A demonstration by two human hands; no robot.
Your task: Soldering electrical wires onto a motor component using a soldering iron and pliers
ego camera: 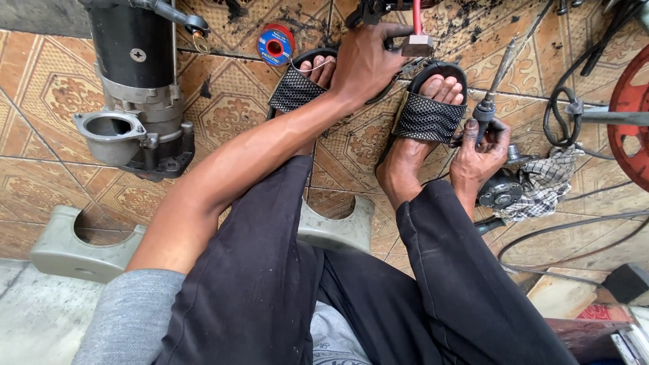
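Screwdriver [497, 78] in my right hand [478, 152], fingers wrapped round dark handle; thin rigid shaft angles up over tiled floor [223, 111]. Light, likely greasy: grip handle firmly. Left hand [365, 64] reaches forward, fingers curled on small metal block [417, 45]; grip unclear.

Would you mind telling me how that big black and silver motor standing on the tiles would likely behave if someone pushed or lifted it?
The motor looks like cast metal with a thick steel body, so probably heavy for its size and stiff. It seems to rest on its flanged end, so a push high up might tip it. Its cylindrical body could then roll, though the protruding housing should stop it quickly.
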